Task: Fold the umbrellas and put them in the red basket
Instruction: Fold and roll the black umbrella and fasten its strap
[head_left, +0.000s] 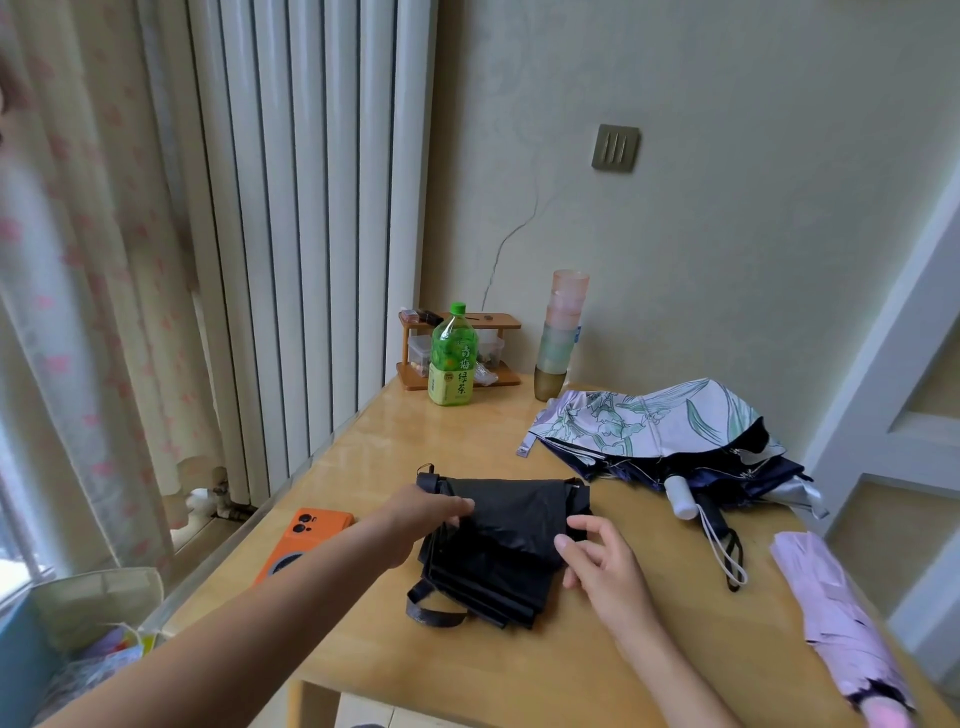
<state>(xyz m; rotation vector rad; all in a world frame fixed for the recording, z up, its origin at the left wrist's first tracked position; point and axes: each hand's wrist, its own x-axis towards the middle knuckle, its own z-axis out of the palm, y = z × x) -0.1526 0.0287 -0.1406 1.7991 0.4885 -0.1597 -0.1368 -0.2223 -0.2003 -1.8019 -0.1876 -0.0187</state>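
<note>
Fingers of the left hand: straight and together, laid flat on the black umbrella's cloth. Fingers of the right hand: apart and loosely bent, thumb and forefinger tips at the cloth's edge; whether they nip it cannot be told.

1. Table: pale wood, set against the wall; it bears every item below.
2. Floral umbrella: half collapsed, canopy loose, at 2 o'clock from the black one; dark underside showing, white handle and wrist loop pointing to 6 o'clock.
3. Black umbrella: collapsed, canopy in loose flat folds, lying mid-table between the two hands; the left hand is on its 9 o'clock end, the right at its 3 o'clock edge. Its strap trails off at 7 o'clock.
4. Pink umbrella: collapsed, lying at 4 o'clock, near the table's edge.
5. Stack of cups: upright, at 1 o'clock, by the wall.
6. Green tea bottle: upright, at 12 o'clock, in front of a small wooden rack.
7. Orange phone: face down, at 9 o'clock, partly under the left forearm.
</note>
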